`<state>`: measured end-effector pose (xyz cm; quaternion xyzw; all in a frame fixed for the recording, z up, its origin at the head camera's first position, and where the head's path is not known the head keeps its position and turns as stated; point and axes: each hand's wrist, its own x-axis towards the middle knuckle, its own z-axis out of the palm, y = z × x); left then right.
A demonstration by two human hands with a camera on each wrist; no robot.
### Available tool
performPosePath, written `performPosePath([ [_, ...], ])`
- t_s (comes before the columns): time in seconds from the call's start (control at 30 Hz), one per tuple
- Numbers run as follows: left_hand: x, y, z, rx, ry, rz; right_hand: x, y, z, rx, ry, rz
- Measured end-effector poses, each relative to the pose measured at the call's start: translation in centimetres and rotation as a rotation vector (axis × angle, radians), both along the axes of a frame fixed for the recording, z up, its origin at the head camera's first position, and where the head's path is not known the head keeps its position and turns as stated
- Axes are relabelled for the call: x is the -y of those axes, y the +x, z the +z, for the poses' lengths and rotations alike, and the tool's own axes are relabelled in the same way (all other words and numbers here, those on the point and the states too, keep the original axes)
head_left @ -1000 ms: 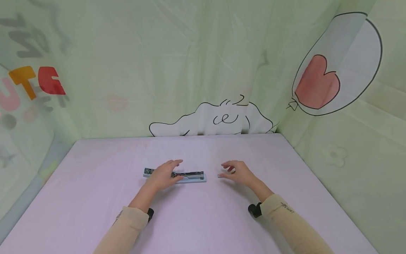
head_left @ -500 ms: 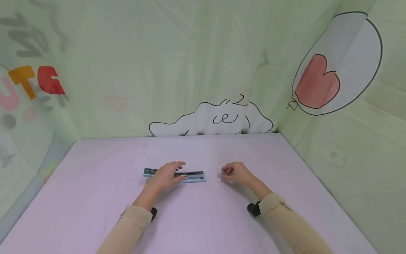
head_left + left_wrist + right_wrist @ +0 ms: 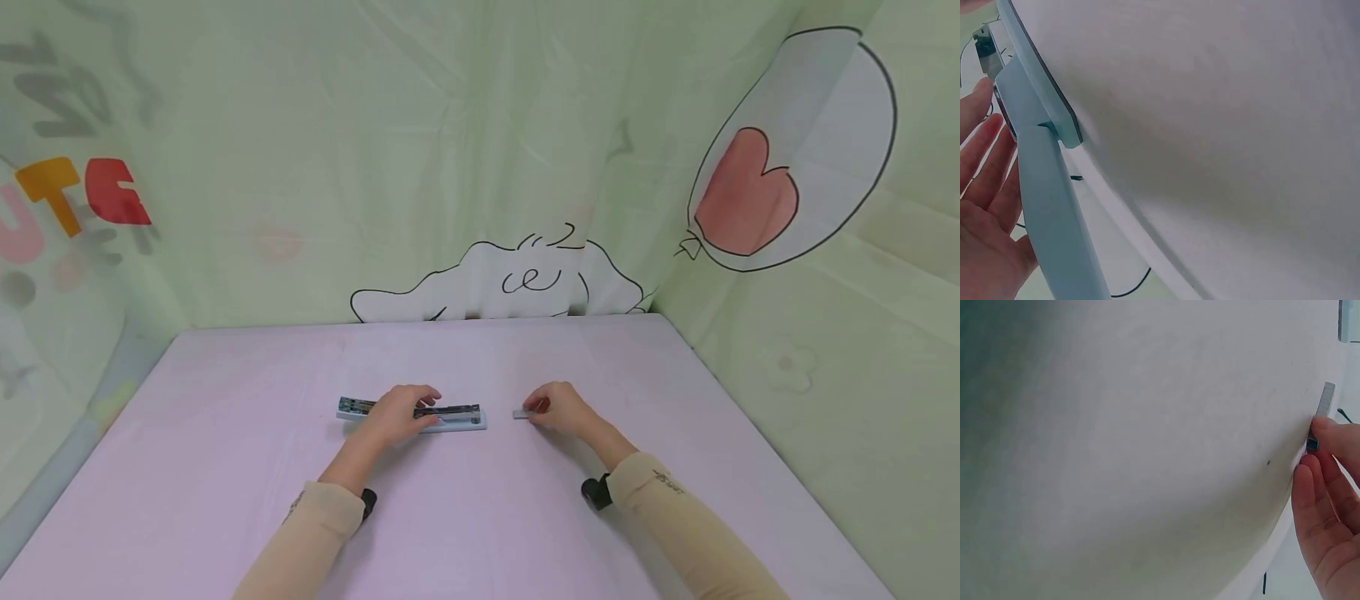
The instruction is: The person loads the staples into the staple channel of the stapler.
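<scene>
A light-blue stapler lies opened out on the table, its dark staple channel exposed. My left hand grips it around the middle, thumb on the near side and fingers on the far side, hiding part of it. In the left wrist view, the stapler runs past the fingers of the left hand. To the right of the stapler's end, my right hand pinches a short strip of staples close to the table. The right wrist view shows the ridged staple strip sticking out beyond the thumb of the right hand.
Pale lilac cloth covers the table. Behind it and at the sides hangs a light-green curtain with printed drawings and letters. A dark strap device sits at the right wrist.
My right fingers have closed on the staple strip, leaving its left end showing. My left hand has slid slightly right along the stapler, which stays in place.
</scene>
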<state>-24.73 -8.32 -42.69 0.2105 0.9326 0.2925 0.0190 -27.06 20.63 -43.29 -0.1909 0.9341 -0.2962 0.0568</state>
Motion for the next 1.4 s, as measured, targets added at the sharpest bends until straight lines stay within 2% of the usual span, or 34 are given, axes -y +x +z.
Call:
performPosePath([
  [0.6, -0.2, -0.1, -0.3, 0.013, -0.013, 0.018, 0.2, -0.5, -0.4, 0.064, -0.030, -0.026],
  [0.87, -0.3, -0.1, -0.2, 0.030, -0.007, 0.037, 0.4, -0.4, 0.4, 0.006, -0.073, 0.022],
  [1.1, -0.2, -0.2, -0.4, 0.040, -0.011, 0.040, 0.8, -0.2, 1.1, 0.031, -0.109, -0.002],
  [1.4, -0.3, -0.2, 0.0, 0.048, -0.007, 0.043, 1.1, -0.2, 1.4, 0.027, -0.134, 0.005],
])
